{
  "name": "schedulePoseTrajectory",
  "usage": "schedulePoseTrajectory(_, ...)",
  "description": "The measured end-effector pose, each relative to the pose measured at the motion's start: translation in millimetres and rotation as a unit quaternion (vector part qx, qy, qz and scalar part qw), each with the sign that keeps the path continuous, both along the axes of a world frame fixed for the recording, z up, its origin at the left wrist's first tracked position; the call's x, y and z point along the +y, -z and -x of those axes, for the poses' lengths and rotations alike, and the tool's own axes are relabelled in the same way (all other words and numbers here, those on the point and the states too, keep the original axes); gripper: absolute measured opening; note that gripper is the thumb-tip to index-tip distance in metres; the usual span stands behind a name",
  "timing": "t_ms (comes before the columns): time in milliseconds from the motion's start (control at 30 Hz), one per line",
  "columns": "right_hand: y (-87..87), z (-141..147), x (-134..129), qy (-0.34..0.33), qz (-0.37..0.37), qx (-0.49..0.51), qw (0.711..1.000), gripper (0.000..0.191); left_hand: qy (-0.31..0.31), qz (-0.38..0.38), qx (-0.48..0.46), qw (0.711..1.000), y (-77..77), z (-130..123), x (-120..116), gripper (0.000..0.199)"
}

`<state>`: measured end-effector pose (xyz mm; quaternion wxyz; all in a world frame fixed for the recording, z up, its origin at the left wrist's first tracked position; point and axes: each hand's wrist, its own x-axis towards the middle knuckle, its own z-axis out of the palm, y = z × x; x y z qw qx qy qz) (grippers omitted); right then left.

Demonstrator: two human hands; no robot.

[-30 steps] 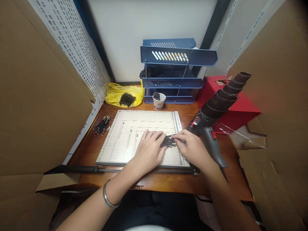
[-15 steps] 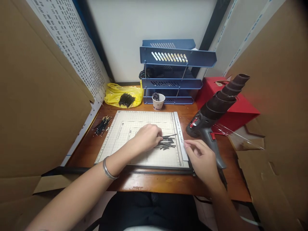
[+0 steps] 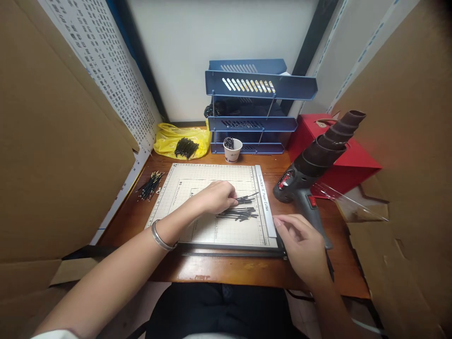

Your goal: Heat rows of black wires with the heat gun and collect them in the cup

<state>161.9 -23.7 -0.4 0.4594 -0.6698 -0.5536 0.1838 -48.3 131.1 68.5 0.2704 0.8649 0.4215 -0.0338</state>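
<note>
A paper cutter board [image 3: 197, 230] printed with a grid lies on the wooden table. On its right part rest several short black tubes [image 3: 240, 214] in loose groups. My left hand [image 3: 221, 197] is over the board, its fingers pinched at the left ends of the upper black pieces; what lies between the fingertips is hidden. Beside the white strip [image 3: 264, 200] at the board's right edge, my right hand [image 3: 300, 238] has its thumb and forefinger together, and anything between them is too small to make out.
A grey heat gun [image 3: 307, 188] stands at the right before a red box [image 3: 339, 165]. Behind are blue trays [image 3: 261, 84], a paper cup [image 3: 232, 153] and a yellow bag [image 3: 164, 141] bearing black pieces. More black pieces [image 3: 150, 186] lie left of the board.
My left hand has shifted slightly left and up, and the black tubes now show as separate upper and lower groups. My right hand has moved a little right and down.
</note>
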Motion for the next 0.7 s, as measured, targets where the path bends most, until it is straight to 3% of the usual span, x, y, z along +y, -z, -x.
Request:
schedulePoseTrajectory(233,-1.2,-1,-4,0.003,-0.002,0.004,1.000,0.020,-0.042,0.010,-0.006,0.999,-2.9,18,16,0.021)
schedulePoseTrajectory(400,0.7,-1,-4,-0.003,0.000,0.001,1.000,0.021,-0.041,0.013,-0.014,0.999,2.4,20,16,0.021)
schedulePoseTrajectory(533,-0.6,-3,-6,-0.001,-0.001,-0.001,1.000,0.021,-0.057,0.009,-0.015,0.998,-2.5,24,20,0.024)
schedulePoseTrajectory(700,-5.0,-4,-11,0.006,-0.001,-0.009,1.000,0.021,-0.110,-0.003,0.014,0.994,-15.3,50,55,0.022)
